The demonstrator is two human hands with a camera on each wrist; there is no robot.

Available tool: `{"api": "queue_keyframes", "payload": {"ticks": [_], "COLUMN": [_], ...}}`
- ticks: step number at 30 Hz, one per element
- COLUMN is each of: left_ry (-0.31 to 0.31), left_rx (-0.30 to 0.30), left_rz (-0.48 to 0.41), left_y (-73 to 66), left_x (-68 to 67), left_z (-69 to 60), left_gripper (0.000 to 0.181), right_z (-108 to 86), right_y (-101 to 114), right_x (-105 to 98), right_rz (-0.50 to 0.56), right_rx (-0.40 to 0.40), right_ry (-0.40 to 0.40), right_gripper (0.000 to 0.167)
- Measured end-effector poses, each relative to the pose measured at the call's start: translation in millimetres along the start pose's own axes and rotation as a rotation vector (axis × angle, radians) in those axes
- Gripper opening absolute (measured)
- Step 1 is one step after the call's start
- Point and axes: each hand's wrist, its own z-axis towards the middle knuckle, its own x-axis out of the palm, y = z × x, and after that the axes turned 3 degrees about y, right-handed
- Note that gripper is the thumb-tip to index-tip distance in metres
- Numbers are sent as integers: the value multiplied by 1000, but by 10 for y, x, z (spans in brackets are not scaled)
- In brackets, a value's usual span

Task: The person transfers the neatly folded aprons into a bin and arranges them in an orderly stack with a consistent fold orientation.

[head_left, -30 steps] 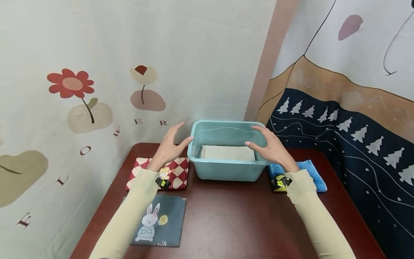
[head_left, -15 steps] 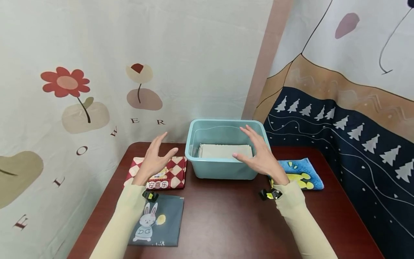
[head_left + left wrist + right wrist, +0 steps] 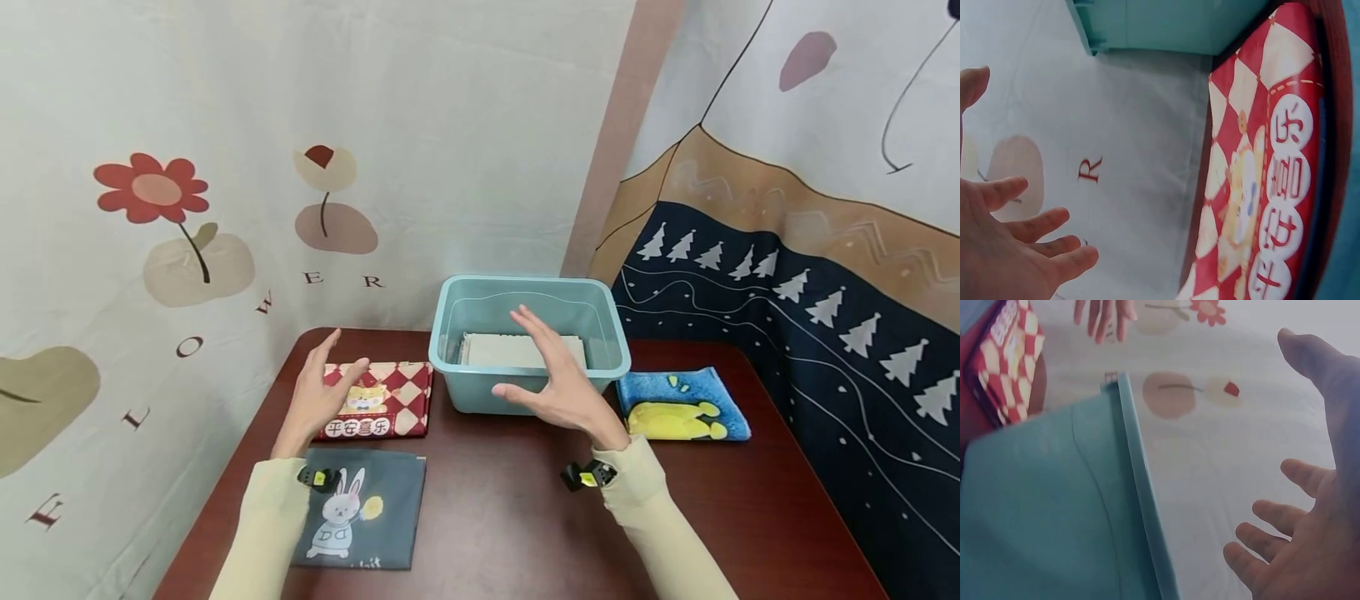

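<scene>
Above the folded red-and-cream checked cloth (image 3: pixel 401 400), my left hand (image 3: pixel 313 400) hovers with fingers spread and holds nothing. The left wrist view shows the same checked cloth (image 3: pixel 1241 181), with a cat picture and printed characters, beside the fingers (image 3: pixel 1047 225). My right hand (image 3: pixel 562 383) is held in front of the light-blue plastic bin (image 3: pixel 480 392), its fingers relaxed and apart, nothing in them. A folded off-white cloth (image 3: pixel 495 350) lies inside the bin, partly hidden by that hand. In the right wrist view the bin's rim (image 3: pixel 1138 469) runs alongside the fingers (image 3: pixel 1275 515).
A dark grey-blue folded cloth with a rabbit print (image 3: pixel 390 517) lies at the table's front left. To the bin's right rests a folded blue-and-yellow towel (image 3: pixel 682 404). Behind the brown table (image 3: pixel 510 492) hang a pale printed curtain (image 3: pixel 465 150) and a navy tree-patterned one (image 3: pixel 712 292).
Both hands have drawn back from the bin toward the left and nearer to me. The blue-and-yellow towel is now uncovered. Bin and cloths stay in place.
</scene>
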Motion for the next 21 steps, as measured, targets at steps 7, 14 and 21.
{"api": "queue_keyframes", "payload": {"ticks": [7,14,21], "left_ry": [4,70,188], "left_rx": [-97,-239,-329], "left_rz": [-160,-284,-354], "left_y": [127,302,559], "left_x": [-146,-325,-495], "left_z": [-147,-271,-369], "left_gripper": [81,84,91], "right_z": [3,-10,-78], "right_y": [150,229,264], "right_x": [203,444,710], "right_rz": [102,206,287], "right_rx": [-10,-49,-39], "right_ry": [57,116,197], "right_gripper": [96,94,91]}}
